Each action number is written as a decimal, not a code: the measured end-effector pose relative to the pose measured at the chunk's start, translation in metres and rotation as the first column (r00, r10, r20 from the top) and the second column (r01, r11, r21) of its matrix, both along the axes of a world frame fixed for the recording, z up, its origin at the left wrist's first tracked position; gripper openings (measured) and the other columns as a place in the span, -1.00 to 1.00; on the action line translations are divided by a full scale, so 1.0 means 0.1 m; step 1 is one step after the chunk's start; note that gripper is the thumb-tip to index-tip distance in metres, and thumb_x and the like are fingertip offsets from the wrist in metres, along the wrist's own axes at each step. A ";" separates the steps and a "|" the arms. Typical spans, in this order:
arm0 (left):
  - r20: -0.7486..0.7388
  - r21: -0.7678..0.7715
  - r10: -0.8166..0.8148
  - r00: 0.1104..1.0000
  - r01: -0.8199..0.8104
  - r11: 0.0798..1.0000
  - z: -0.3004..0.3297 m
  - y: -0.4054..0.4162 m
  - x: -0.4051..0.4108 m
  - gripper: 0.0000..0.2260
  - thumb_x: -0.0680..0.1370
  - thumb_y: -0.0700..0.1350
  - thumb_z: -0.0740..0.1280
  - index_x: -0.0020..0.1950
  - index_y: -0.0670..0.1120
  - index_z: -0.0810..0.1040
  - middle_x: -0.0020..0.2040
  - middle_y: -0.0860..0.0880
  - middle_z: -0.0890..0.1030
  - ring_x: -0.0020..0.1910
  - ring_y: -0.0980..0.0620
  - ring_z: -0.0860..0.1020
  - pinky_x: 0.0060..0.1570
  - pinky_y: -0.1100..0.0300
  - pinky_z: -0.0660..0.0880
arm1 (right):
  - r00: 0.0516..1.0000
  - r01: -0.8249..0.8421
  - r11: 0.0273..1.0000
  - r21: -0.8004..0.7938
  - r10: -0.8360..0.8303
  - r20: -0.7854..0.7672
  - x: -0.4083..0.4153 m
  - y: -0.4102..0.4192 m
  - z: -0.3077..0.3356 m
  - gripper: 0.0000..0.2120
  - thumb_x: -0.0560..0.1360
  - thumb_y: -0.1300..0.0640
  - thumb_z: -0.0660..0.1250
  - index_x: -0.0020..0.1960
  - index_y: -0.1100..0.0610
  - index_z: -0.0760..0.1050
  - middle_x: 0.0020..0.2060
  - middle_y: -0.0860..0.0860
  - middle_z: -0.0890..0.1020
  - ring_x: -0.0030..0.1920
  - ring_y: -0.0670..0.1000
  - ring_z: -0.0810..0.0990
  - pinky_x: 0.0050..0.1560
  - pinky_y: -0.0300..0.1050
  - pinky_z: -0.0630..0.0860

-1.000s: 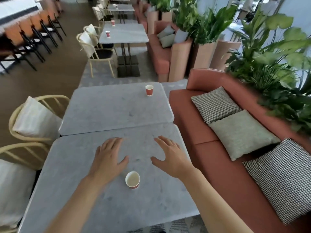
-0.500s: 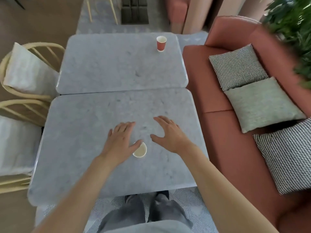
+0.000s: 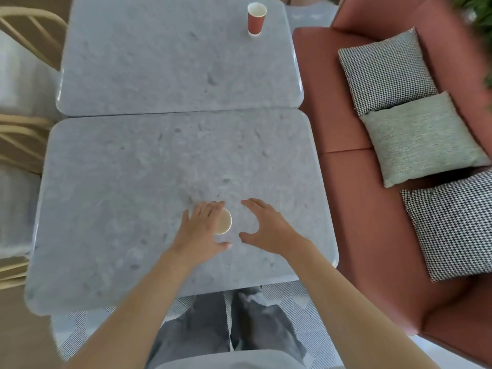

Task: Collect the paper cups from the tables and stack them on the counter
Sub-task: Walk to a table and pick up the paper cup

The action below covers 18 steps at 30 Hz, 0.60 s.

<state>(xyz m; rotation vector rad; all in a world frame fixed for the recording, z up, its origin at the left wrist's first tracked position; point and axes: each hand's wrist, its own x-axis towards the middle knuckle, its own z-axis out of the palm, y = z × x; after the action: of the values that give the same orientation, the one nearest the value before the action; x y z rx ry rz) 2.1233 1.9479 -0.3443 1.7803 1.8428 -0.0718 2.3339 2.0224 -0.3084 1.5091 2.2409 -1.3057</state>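
While I look down through the head camera, my left hand [image 3: 200,230] sits over the near cup [image 3: 223,221] on the near table [image 3: 111,209], fingers curving past its far side and thumb reaching round its near side. The fingers cover part of the rim, so I cannot tell whether they already grip the cup or only cup around it. Its open mouth faces up, pale inside. My right hand [image 3: 269,227] hovers just beside the cup on its right, apart from it, fingers spread and loosely bent, holding nothing.

A second cup [image 3: 256,19], red outside, stands upright near the far right corner of the far table [image 3: 159,62], well apart from both hands. Both grey tables butt together edge to edge.

To the right runs a rust sofa [image 3: 346,129] with three cushions [image 3: 418,137]. Cane chairs [image 3: 24,139] stand on the left.
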 end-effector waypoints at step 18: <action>0.243 0.207 0.234 0.941 -0.286 0.936 0.67 0.27 -0.14 -0.34 0.58 0.09 0.49 0.61 -0.08 0.37 0.46 -0.06 0.50 0.37 -0.18 0.48 0.39 -0.12 0.42 | 0.995 0.017 0.994 0.107 -0.007 -0.098 -0.01 0.17 0.37 -0.08 0.44 -0.06 0.59 0.67 -0.08 0.19 0.64 -0.09 0.23 0.62 -0.01 0.23 0.59 0.04 0.26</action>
<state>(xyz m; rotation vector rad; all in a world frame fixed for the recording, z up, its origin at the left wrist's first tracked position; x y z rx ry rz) 2.1093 1.9752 -0.2771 1.6022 1.9736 0.4471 2.3330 2.0397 -0.2717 1.5274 2.4029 -1.3088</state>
